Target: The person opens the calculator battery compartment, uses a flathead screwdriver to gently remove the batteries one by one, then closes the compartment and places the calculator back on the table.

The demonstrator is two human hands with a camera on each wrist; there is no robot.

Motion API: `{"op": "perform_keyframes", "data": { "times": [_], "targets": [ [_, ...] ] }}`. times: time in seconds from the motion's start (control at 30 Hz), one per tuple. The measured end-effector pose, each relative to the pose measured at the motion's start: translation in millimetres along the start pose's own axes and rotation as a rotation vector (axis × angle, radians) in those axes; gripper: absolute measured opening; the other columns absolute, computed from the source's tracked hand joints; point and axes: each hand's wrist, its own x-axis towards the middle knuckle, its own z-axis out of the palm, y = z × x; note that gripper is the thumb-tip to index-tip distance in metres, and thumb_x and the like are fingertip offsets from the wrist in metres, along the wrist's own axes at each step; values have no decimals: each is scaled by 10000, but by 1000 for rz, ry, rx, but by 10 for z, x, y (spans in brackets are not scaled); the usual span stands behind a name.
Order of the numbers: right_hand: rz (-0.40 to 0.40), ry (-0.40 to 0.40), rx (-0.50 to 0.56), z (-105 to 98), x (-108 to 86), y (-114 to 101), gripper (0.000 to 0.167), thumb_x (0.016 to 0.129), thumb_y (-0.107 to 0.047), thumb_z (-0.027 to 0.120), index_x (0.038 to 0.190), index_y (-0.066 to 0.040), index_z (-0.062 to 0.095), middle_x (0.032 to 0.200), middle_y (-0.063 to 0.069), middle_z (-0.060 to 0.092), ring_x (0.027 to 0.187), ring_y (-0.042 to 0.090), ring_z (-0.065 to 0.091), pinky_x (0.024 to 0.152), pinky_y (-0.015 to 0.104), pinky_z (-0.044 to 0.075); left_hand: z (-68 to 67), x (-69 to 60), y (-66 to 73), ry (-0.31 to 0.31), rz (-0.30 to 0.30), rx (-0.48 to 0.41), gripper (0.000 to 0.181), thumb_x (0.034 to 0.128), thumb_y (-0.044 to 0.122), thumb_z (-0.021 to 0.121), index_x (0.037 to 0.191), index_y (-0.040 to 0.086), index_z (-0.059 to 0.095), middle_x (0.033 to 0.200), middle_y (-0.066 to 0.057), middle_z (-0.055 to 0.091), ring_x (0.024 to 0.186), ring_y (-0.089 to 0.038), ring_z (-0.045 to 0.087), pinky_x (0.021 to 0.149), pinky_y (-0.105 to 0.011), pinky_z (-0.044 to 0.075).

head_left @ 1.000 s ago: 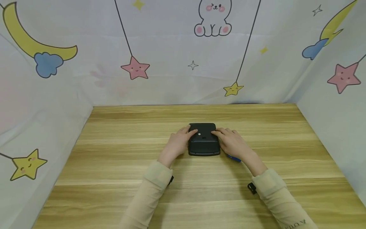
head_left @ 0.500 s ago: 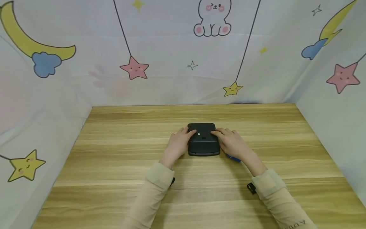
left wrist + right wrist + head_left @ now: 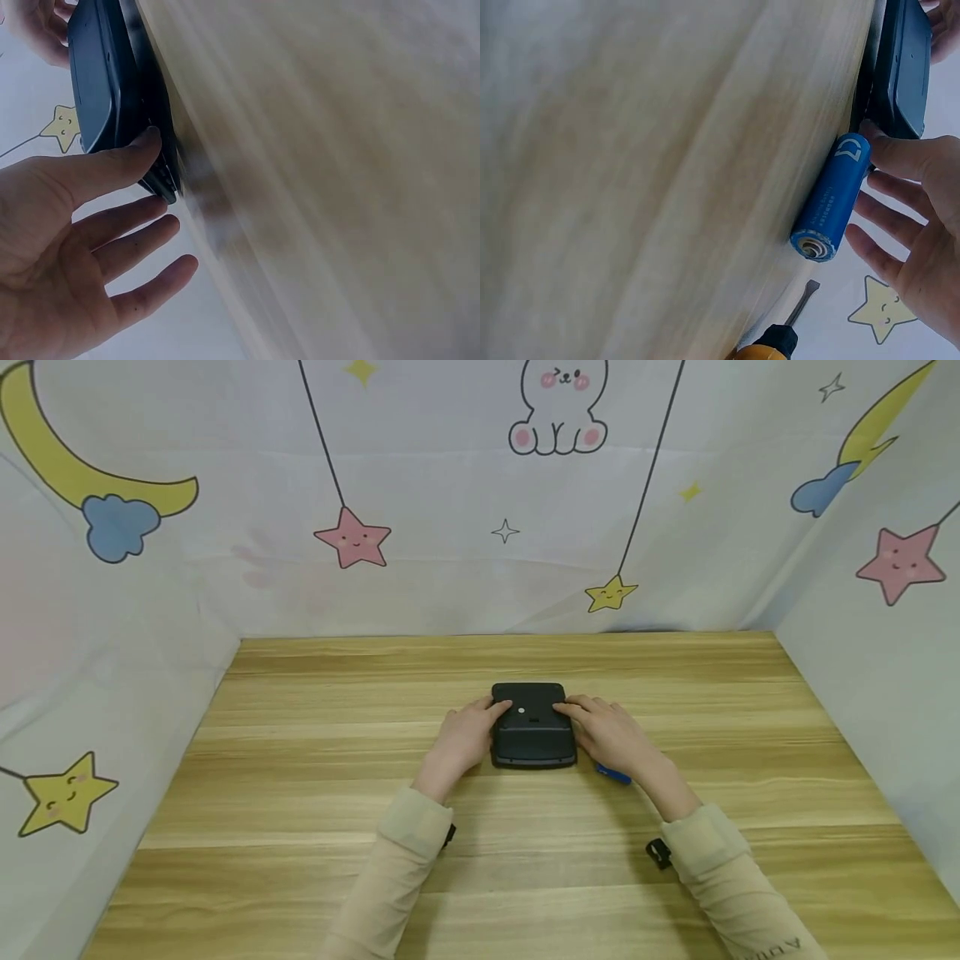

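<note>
A black wedge-shaped device [image 3: 534, 745], like a desk calculator lying face down, rests on the wooden table. My left hand [image 3: 467, 735] holds its left edge, the thumb over the top; the left wrist view shows this thumb against the black casing, with the other fingers spread behind. Opposite, my right hand [image 3: 611, 735] holds the right edge in much the same way. A blue battery [image 3: 832, 196] lies on the table beside the right thumb, partly covered by that hand in the head view. What is under the device is hidden.
Beyond the battery in the right wrist view is a screwdriver [image 3: 776, 336] with a yellow and black handle. A white cloth [image 3: 442, 593] printed with stars and moons closes off the back and both sides of the table [image 3: 315, 760].
The left fingers shift very slightly toward the near side along the device's edge. Device, right hand and battery look almost still.
</note>
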Motion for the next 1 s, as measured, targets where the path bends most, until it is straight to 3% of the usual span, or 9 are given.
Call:
{"op": "perform_keyframes", "data": {
  "times": [0.53,1.0],
  "targets": [
    [-32,62,29,-13,-33,24,421,909,-106,632,1326,-112,575,1298,125,599,1134,310,610,822,479,528,-35,-37,-39,33,51,-16,530,910,79,627,1414,172,488,1431,-112,505,1274,-291,530,922,-486,498],
    [-28,74,87,-89,-71,-2,475,865,-57,679,1325,-80,564,1295,142,597,1139,332,600,927,479,499,-90,-99,-79,126,136,-67,420,909,48,611,1321,120,572,1302,-101,607,1172,-272,601,855,-429,538]
  ]
}}
